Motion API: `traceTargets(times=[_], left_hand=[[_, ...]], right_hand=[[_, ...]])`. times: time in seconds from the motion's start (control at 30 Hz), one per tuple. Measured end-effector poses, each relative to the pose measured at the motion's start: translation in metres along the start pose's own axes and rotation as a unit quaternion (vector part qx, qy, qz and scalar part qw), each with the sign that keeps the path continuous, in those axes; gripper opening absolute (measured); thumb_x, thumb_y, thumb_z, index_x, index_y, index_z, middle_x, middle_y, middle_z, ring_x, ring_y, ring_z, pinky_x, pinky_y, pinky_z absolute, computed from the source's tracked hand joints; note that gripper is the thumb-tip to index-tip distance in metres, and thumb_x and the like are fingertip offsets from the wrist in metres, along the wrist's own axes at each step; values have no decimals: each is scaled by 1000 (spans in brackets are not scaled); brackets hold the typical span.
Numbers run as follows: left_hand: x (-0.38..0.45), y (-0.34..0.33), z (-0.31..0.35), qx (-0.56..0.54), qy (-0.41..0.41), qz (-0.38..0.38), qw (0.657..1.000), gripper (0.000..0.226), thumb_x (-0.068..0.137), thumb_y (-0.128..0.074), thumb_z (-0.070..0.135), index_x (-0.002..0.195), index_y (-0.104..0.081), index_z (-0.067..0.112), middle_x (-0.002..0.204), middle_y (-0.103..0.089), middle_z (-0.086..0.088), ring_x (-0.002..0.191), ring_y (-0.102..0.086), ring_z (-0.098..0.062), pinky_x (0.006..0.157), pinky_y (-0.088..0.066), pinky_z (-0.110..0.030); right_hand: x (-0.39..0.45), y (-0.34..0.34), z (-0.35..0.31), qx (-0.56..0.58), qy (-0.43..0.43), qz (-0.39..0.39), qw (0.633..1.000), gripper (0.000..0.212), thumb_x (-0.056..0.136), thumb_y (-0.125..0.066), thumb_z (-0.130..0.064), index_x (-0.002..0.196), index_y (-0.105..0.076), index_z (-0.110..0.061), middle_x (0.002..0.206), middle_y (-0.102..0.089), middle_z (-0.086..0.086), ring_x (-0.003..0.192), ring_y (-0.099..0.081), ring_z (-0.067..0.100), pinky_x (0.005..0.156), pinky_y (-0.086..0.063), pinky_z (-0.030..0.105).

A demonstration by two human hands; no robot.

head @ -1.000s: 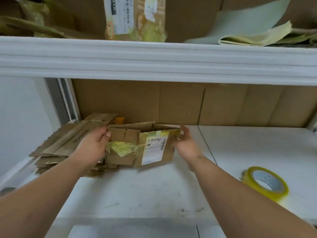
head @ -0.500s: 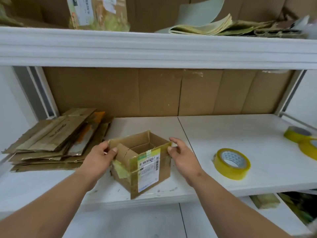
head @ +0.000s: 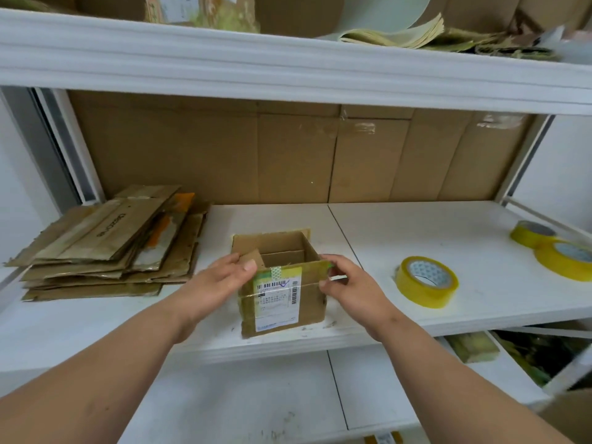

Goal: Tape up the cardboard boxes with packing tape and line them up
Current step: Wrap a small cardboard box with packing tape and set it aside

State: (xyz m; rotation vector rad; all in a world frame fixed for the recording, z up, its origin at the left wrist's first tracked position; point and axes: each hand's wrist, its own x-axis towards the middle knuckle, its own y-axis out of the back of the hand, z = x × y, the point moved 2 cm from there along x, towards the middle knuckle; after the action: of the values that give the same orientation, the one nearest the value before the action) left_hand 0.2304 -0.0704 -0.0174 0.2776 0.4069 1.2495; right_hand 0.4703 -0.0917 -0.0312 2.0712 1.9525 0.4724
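Left of the box (head: pixel 282 283), flattened cardboard (head: pixel 112 248) crowds the shelf (head: pixel 416 225). Right of the box, a tape roll (head: pixel 426 281) sits near, two more rolls (head: pixel 557 248) farther right. Behind the box, bare shelf runs to the cardboard backing (head: pixel 288 155).

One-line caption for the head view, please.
Both hands, left and right, steady an open cardboard box on the shelf.

A white shelf (head: pixel 416 225) carries brown cardboard sheeting (head: pixel 288 155) lining its back. The upper shelf (head: pixel 288 68) holds yellowed papers (head: pixel 400 35). A greenish block (head: pixel 474 347) lies below, right.
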Motion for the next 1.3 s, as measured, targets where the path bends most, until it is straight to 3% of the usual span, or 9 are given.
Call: traceTargets(times=[0.13,0.3,0.47,0.57,0.67,0.8,0.93,1.07,1.3], left_hand=[[0,1,-4,54,-19,-43,997,73,65,-71,61,134,-56,42,157,-15,18,142,-26,-17,117,-25,-43],[11,7,-13,39,-16,17,999,59,70,-67,61,118,-71,26,146,-36,16,129,-44,-11,113,-39,-42],[20,-2,-16,-17,-3,79,997,10,90,-70,27,96,-76,21,131,-54,12,118,-54,-13,105,-42,-36],[20,-10,-10,-21,27,116,993,39,88,-73,19,121,-54,28,120,-61,2,106,-60,-19,90,-45,-35],[22,-9,-5,13,17,122,992,93,84,-76,13,153,-18,39,142,-38,2,97,-59,-14,77,-49,-26],[27,-4,-1,87,15,78,993,108,86,-75,17,152,3,51,160,-10,11,95,-62,-12,81,-50,-26],[28,-2,-2,115,-6,63,991,84,89,-72,18,151,-22,45,146,-38,10,93,-65,-13,72,-51,-19],[24,-2,-15,172,-47,99,979,40,91,-68,32,127,-55,44,141,-44,15,100,-59,-6,87,-50,-24],[22,-3,-25,194,-75,99,973,43,86,-66,44,127,-54,45,146,-37,22,102,-59,-1,91,-51,-25]], right_hand=[[-1,1,3,-14,-16,-28,999,27,90,-66,-15,112,-67,-31,120,-53,3,97,-62,13,76,-45,16],[5,2,13,5,-53,-53,997,21,91,-67,-29,112,-67,-26,125,-44,-3,101,-53,2,88,-37,22],[20,10,18,-22,-27,-9,999,9,89,-71,-33,90,-66,-25,119,-51,-5,98,-53,1,76,-39,12],[30,14,22,-12,-30,-23,999,32,86,-75,-27,114,-58,-28,121,-51,-6,101,-58,8,79,-45,16],[39,16,25,26,-40,-56,997,80,84,-78,-20,147,-31,-36,134,-42,-11,115,-53,14,89,-45,27],[52,14,17,38,-20,-120,992,103,82,-74,-4,156,-11,-39,147,-29,-18,130,-41,14,97,-47,31],[58,13,11,12,-1,-137,991,84,78,-72,0,144,-35,-39,136,-43,-17,126,-44,15,93,-52,30],[56,16,24,-72,63,-104,990,40,81,-74,-14,109,-59,-39,127,-47,-17,120,-48,7,89,-40,14],[45,10,36,-139,86,-88,983,41,95,-60,-27,135,-58,-37,139,-36,-21,126,-35,-2,108,-39,24]])
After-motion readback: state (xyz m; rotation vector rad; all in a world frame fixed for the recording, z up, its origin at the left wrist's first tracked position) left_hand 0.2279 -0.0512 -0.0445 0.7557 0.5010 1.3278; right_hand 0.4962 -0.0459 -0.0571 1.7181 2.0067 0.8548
